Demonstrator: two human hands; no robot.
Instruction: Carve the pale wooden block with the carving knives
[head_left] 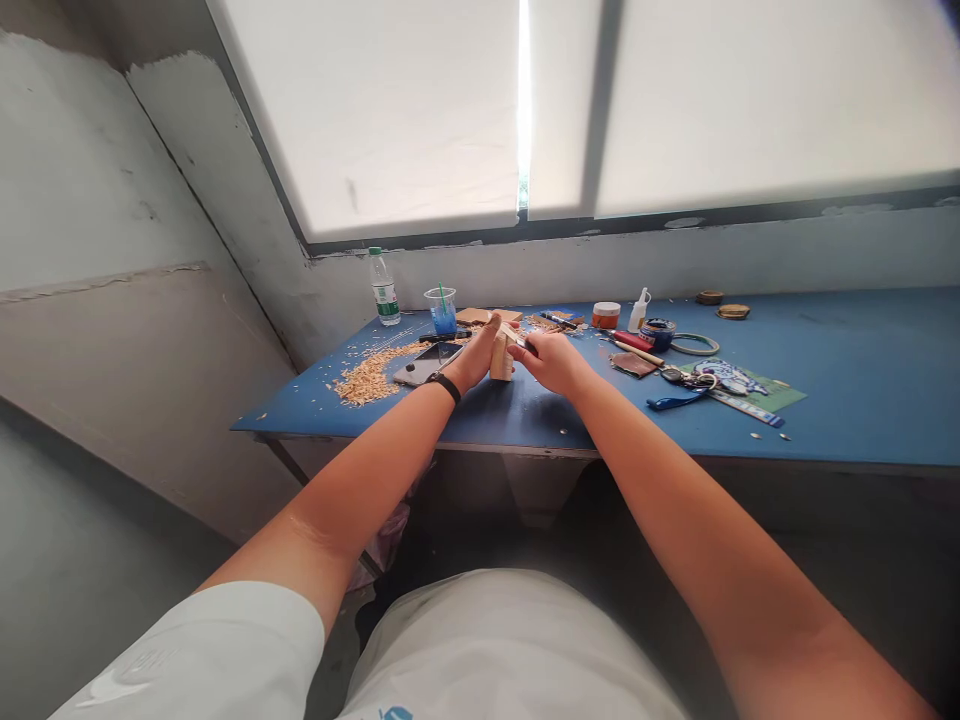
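Left grip (478, 358) on wood block (502, 362) — pale (squarish).

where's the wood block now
In the head view, the wood block is near the centre, in the left hand, with the right hand at its right side.

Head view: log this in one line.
left hand: holds pale wooden block; right hand: holds dark-handled tool at block; blue tabletop: tan wood shavings

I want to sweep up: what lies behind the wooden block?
Beyond the wooden block, a brown board shows past the left hand, with wood shavings to the board's right. Whatever lies directly behind the block, left hand and right hand is covered.
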